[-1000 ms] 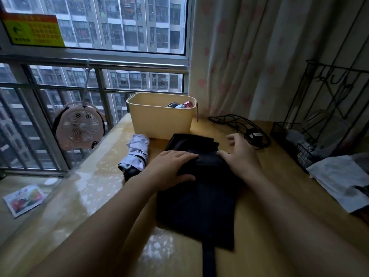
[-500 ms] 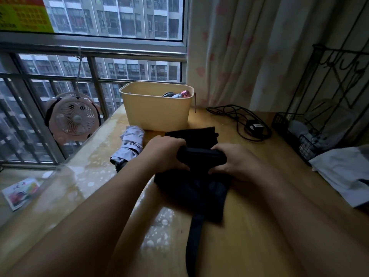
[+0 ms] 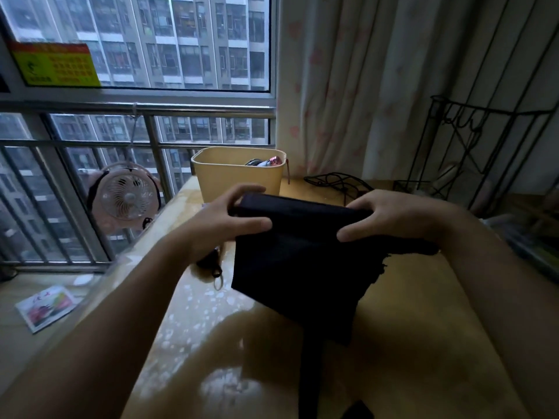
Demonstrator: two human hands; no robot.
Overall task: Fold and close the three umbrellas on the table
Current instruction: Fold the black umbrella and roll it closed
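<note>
A black umbrella (image 3: 302, 252) is gripped at its ends by the left hand (image 3: 223, 219) and right hand (image 3: 393, 216), fingers closed around it, above a wooden table (image 3: 408, 313). Beyond the hands a yellow bin (image 3: 236, 176) is set by the window (image 3: 136, 55); a curtain (image 3: 378, 86) hangs behind the right hand.

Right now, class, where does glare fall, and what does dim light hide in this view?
Head view: window glare streaks the table near its left edge; the black umbrella, held by left hand and right hand, shows almost no fold detail; wide-angle lens bends the window railing.
</note>
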